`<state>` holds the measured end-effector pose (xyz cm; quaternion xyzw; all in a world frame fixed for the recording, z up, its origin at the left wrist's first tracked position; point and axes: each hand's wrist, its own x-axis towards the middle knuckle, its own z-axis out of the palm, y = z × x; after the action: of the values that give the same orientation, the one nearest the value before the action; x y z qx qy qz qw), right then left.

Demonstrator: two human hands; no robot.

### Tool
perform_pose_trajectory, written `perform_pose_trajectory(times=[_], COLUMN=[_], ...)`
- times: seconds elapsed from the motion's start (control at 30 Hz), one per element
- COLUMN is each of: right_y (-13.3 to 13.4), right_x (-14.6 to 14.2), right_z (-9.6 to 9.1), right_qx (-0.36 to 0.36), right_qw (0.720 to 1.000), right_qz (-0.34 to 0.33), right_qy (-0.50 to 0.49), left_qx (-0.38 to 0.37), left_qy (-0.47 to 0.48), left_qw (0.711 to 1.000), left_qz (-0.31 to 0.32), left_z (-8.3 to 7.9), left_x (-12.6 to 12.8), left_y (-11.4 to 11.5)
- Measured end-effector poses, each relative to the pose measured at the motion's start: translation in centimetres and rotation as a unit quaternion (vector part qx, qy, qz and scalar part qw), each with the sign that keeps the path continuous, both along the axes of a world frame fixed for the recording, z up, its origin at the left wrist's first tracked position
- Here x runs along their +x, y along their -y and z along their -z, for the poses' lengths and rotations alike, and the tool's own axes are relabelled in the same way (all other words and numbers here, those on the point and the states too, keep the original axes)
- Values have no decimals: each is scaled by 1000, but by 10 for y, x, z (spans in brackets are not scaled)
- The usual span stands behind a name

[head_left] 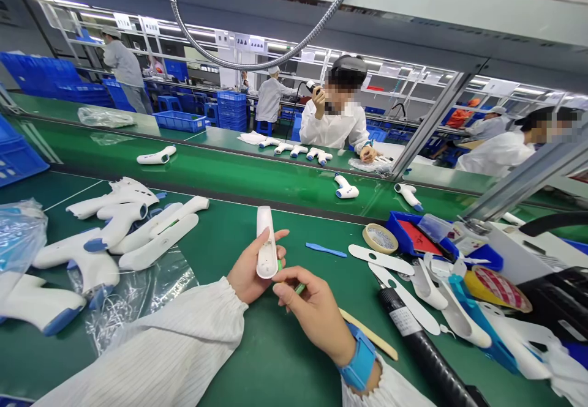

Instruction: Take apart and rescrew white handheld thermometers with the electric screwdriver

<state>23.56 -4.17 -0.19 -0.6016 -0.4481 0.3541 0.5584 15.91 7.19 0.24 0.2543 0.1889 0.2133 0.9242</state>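
Casing [267, 255] (white), long axis fore-and-aft.

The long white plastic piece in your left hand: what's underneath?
Under the long white plastic piece, part of the left hand pokes out, above a green tabletop. The piece hides the rest.

The head camera looks forward and down from close above the near side of the worktop [280, 358], past its far edge.
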Motion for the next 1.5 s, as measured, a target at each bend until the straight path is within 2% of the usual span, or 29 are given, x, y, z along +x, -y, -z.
perform_pose_trajectory(times=[0.2,0.3,0.5,0.7,0.8,0.9,1.0,1.13,1.27,1.37,1.5], right_y=[2,3,2,-1,-6,-12,-17,-18,-15,-10,-8], right_x=[2,3,-1,-2,-3,-6,-7,-2,5,10,13], right_z=[1,-2,0,7,7,9,14,16,9,2,-3], right_qx=[22,50,106,98,88,59,18,-22,4,38,27], right_qw=[991,984,973,967,981,995,982,982,981,977,983], right_qz=[44,73,18,28,50,76,62,70,107,70,34], right_qy=[123,155,202,233,166,-30,-177,-173,-162,-196,-177], left_qx=[-2,7,33,58,37,28,43,34,28,26,33], left_qy=[-45,-50,-41,-53,-18,24,26,15,-10,-17,-11], left_qw=[997,996,998,997,999,999,998,999,999,999,999], left_qz=[-65,-77,-27,-19,8,27,35,19,-32,-33,-15], left_z=[0,1,5,7,5,2,2,5,8,9,9], left_x=[2,3,4,4,3,0,-1,3,7,7,6], left_y=[-3,-5,2,10,12,14,14,11,3,-1,3])
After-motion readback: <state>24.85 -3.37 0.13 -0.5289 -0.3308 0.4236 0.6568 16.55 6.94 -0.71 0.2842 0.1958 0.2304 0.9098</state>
